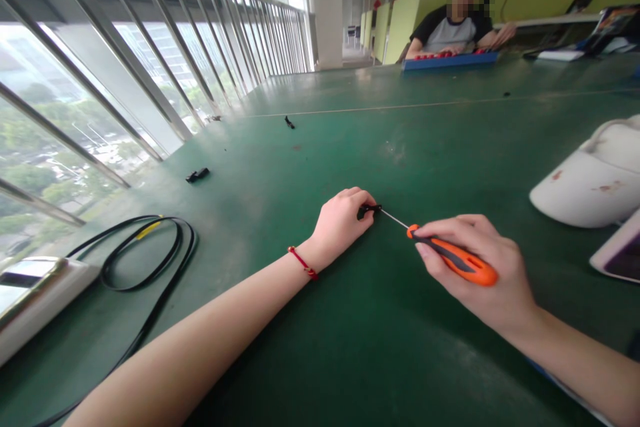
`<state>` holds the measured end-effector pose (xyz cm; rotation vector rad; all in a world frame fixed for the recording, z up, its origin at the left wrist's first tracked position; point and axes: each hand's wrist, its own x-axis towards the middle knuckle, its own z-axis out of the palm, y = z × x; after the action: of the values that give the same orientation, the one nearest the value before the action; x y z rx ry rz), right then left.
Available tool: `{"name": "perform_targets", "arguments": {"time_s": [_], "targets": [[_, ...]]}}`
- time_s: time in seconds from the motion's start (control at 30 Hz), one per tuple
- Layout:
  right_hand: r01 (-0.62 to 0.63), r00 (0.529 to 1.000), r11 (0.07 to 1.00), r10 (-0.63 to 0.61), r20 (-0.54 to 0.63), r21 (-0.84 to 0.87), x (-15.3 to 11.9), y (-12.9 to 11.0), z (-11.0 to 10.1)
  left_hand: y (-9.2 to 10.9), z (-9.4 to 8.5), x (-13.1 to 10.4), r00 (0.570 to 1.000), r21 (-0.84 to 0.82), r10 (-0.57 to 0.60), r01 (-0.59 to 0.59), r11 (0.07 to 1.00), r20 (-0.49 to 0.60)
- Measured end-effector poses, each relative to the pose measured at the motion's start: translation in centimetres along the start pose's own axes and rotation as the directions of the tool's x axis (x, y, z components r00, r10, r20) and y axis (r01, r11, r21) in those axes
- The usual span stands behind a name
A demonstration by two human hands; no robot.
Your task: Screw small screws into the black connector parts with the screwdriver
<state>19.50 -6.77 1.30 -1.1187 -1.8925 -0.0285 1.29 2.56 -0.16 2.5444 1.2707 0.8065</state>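
Observation:
On the green tabletop, my left hand pinches a small black part between thumb and fingers. A red bracelet circles that wrist. My right hand is wrapped round the orange and black handle of a screwdriver. Its thin metal shaft points left, and the tip meets or nearly meets the right end of the black part; exact contact is too small to tell. Two other small black pieces lie farther off, one at the left and one near the far seam.
A black cable loops at the left beside a white device. Metal railings edge the left side. White objects stand at the right. Across the table sits a person behind a blue tray of red items.

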Motion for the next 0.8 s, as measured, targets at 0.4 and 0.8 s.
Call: {"name": "perform_targets", "arguments": {"time_s": [0.4,0.8], "targets": [[0.008,0.999,1.000,-0.009,-0.051,-0.016,0.12,-0.04,0.02,0.05,-0.06,-0.01,1.000,-0.006,0.004,-0.004,1.000,0.002],[-0.074,0.997,0.997,0.074,-0.016,0.033,-0.40,-0.12,0.14,-0.07,0.09,0.03,1.000,0.002,0.011,-0.011,1.000,-0.010]]}}
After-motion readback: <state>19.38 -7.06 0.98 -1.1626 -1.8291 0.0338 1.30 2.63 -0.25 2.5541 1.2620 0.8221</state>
